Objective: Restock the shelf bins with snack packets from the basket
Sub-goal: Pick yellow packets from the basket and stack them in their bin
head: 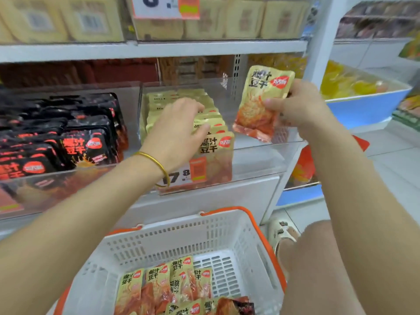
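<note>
Yellow packet, long axis near-vertical, in right hand
</note>
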`<act>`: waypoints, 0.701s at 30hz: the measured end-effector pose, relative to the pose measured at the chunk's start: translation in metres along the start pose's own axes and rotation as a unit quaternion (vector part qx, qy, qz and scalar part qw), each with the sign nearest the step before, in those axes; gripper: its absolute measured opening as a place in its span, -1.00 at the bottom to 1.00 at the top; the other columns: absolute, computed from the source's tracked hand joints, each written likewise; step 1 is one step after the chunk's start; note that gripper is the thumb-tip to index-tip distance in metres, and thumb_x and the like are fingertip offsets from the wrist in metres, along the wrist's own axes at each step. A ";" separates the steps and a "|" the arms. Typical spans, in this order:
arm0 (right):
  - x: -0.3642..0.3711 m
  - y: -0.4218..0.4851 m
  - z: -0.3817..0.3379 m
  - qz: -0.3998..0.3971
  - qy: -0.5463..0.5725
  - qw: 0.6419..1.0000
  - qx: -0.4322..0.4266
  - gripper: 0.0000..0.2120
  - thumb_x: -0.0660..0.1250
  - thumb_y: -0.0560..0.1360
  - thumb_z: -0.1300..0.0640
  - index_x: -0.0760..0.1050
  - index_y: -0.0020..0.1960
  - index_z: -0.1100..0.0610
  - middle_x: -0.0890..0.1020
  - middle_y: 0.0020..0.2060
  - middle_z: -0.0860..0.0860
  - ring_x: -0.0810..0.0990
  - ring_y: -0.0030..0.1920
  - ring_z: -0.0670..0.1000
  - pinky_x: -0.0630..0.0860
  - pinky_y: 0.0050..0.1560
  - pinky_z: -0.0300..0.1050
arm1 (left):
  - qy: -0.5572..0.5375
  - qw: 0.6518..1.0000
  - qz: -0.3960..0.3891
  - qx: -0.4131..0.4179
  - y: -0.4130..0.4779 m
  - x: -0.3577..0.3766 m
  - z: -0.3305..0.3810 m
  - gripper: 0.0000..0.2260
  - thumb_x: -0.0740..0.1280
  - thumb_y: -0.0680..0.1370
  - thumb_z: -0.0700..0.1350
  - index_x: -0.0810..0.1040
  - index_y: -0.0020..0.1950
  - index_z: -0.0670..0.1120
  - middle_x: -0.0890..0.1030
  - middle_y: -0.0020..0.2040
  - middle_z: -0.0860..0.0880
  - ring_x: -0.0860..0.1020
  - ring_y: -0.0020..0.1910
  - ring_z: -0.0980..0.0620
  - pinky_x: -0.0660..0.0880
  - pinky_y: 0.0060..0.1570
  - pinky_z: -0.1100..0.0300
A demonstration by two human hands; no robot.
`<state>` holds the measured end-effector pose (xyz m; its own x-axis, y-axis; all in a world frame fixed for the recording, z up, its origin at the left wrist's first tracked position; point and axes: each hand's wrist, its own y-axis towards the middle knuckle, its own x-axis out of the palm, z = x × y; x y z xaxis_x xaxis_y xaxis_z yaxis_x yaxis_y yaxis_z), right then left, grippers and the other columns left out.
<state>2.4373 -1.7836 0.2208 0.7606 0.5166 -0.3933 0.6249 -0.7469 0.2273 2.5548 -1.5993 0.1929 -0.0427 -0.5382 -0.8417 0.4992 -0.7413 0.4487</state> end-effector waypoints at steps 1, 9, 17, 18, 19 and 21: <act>0.003 0.014 0.005 0.006 -0.040 0.999 0.008 -0.87 0.38 0.47 0.29 0.52 -0.03 0.13 0.57 -0.30 0.03 0.48 -0.61 -0.18 0.46 -0.61 -0.28 | 0.017 0.999 -0.026 -0.007 0.005 0.003 -0.001 -0.61 0.21 0.59 -0.02 0.37 0.39 -0.14 0.36 0.41 -0.14 0.27 0.41 -0.09 0.17 0.42 0.05; 0.076 0.137 0.062 -0.045 -0.131 0.985 0.106 -0.83 0.44 0.42 0.22 0.47 -0.04 0.17 0.59 0.06 0.17 0.62 -0.01 0.17 0.63 -0.10 0.08 | 0.088 0.981 -0.162 -0.057 0.050 0.029 -0.009 -0.53 0.00 0.64 0.05 0.12 0.53 -0.06 0.07 0.55 -0.12 0.02 0.53 -0.01 0.01 0.48 0.00; 0.130 0.192 0.095 -0.014 -0.224 0.974 0.039 -0.67 0.33 0.48 0.03 0.51 0.16 0.18 0.63 0.05 0.15 0.61 0.08 0.16 0.40 -0.12 -0.13 | 0.105 0.962 -0.230 -0.104 0.071 0.044 -0.014 -0.54 -0.11 0.64 0.11 0.08 0.53 0.07 -0.01 0.57 -0.01 -0.08 0.53 0.06 -0.18 0.46 0.01; 0.134 0.194 0.095 -0.010 -0.242 0.970 0.030 -0.68 0.33 0.48 0.01 0.52 0.15 0.18 0.63 0.04 0.14 0.62 0.06 0.15 0.43 -0.11 -0.11 | 0.103 0.962 -0.231 -0.107 0.071 0.043 -0.014 -0.55 -0.11 0.64 0.11 0.07 0.53 0.08 -0.03 0.57 0.00 -0.08 0.53 0.07 -0.19 0.46 0.02; 0.138 0.195 0.095 -0.010 -0.251 0.968 0.030 -0.69 0.32 0.49 0.01 0.53 0.14 0.18 0.63 0.04 0.14 0.62 0.06 0.15 0.46 -0.08 -0.08 | 0.102 0.961 -0.232 -0.109 0.071 0.043 -0.013 -0.55 -0.11 0.64 0.10 0.07 0.54 0.09 -0.03 0.57 0.01 -0.09 0.53 0.08 -0.20 0.46 0.04; 0.145 0.195 0.093 -0.024 -0.246 0.968 0.039 -0.69 0.28 0.53 0.04 0.49 0.19 0.20 0.62 0.07 0.13 0.61 0.08 0.15 0.49 -0.02 -0.03 | 0.104 0.961 -0.233 -0.109 0.070 0.044 -0.013 -0.55 -0.11 0.64 0.10 0.06 0.54 0.09 -0.04 0.57 0.02 -0.09 0.53 0.09 -0.20 0.46 0.04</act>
<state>2.6533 -1.8934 0.1250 0.5434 0.3046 -0.7823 0.6281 -0.7657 0.1382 2.5994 -1.6693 0.1836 -0.1422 -0.0603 -0.9880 0.6382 -0.7686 -0.0450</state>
